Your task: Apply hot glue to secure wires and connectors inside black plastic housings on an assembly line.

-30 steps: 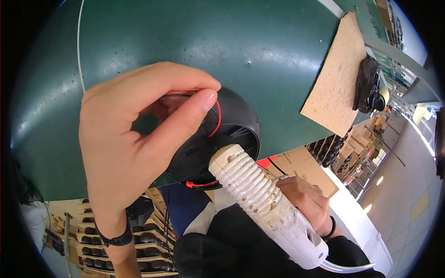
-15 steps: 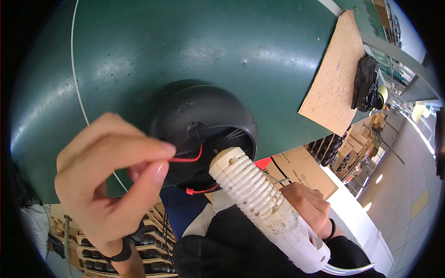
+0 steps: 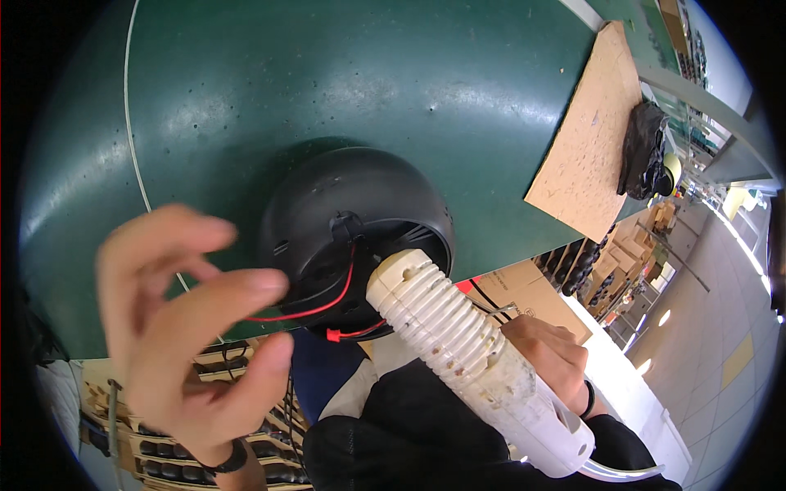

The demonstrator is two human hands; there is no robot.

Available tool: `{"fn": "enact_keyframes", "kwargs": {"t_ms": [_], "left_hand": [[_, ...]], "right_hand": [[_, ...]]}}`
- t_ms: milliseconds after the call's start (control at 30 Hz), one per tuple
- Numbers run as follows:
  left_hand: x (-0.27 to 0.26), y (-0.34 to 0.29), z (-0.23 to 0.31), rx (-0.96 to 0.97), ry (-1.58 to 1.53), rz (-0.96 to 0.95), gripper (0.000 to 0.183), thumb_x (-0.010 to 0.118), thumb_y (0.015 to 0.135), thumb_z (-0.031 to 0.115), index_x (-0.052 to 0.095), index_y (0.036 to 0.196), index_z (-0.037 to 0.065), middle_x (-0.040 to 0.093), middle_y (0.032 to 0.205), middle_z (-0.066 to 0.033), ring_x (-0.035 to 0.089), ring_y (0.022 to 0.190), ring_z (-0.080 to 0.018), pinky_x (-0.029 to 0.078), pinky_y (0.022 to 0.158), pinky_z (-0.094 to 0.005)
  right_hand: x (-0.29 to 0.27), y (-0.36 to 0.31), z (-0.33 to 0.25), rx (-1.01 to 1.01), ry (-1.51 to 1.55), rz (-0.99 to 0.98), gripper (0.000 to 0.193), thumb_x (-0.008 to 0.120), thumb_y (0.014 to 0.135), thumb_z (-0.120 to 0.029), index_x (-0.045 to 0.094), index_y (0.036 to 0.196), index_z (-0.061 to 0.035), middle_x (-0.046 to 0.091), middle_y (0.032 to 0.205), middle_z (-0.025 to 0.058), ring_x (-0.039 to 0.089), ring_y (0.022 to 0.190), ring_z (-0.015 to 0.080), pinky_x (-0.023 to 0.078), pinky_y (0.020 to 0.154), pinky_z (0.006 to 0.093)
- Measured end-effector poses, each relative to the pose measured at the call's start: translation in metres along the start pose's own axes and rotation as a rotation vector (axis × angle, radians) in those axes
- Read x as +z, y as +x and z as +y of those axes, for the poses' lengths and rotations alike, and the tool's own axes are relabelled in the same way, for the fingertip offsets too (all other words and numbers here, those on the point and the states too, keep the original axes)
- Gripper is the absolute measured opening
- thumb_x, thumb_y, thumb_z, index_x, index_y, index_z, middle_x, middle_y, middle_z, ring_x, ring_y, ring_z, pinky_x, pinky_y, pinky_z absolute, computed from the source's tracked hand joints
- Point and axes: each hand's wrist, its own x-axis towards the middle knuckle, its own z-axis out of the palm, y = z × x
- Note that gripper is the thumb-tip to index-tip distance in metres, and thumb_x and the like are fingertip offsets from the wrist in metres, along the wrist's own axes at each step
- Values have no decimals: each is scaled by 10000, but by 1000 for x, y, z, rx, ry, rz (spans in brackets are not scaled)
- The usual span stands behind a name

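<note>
A black rounded shell (image 3: 348, 184), much like a helmet, lies on the green tabletop with its hollow side toward me. Out of it runs a red wire (image 3: 327, 304), its outer end passing between the parted thumb and fingers of my left hand (image 3: 192, 319). That hand is open and slightly blurred. A small red connector (image 3: 333, 335) hangs at the shell's lower rim. My right hand (image 3: 547, 360) is closed on a stained white glue gun (image 3: 458, 344) with a ribbed barrel; the grip itself is hidden. The gun's tip is over the shell's opening.
On the green table (image 3: 246, 82), a tan board (image 3: 585, 139) lies at the right edge, with a black plastic bag (image 3: 643, 151) beside it. A cardboard box (image 3: 532, 295) is below the table edge. Shelves of black rounded items (image 3: 172, 470) stand at lower left.
My left thumb and fingers have parted from their pinch on the red wire, which now hangs lower and farther left. The glue gun has shifted slightly toward me.
</note>
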Motion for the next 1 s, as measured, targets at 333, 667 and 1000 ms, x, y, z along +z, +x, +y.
{"fn": "enact_keyframes", "kwargs": {"t_ms": [333, 667, 1000], "left_hand": [[47, -30, 35, -83, 194, 26, 401, 824, 653, 108, 699, 1013, -19, 623, 704, -96, 564, 570, -197, 407, 499, -283], [49, -41, 30, -145, 186, 159, 115, 712, 756, 75, 621, 786, 9, 565, 678, -70, 500, 527, -164, 342, 462, -253], [51, -21, 19, -240, 38, 248, 120, 685, 818, 101, 603, 785, 20, 564, 689, -35, 437, 526, -78, 273, 446, -219]], "right_hand": [[-6, -14, -10, 122, -29, -3, 273, 719, 736, -37, 616, 955, 89, 667, 928, 235, 696, 860, 367, 578, 757, 402], [-21, -33, -12, 163, -35, 1, 259, 720, 737, -60, 623, 936, 73, 670, 925, 224, 695, 861, 358, 579, 751, 419], [-35, -14, -38, 213, -46, -245, 258, 717, 719, -81, 615, 911, 58, 656, 904, 194, 679, 859, 361, 570, 700, 388]]}}
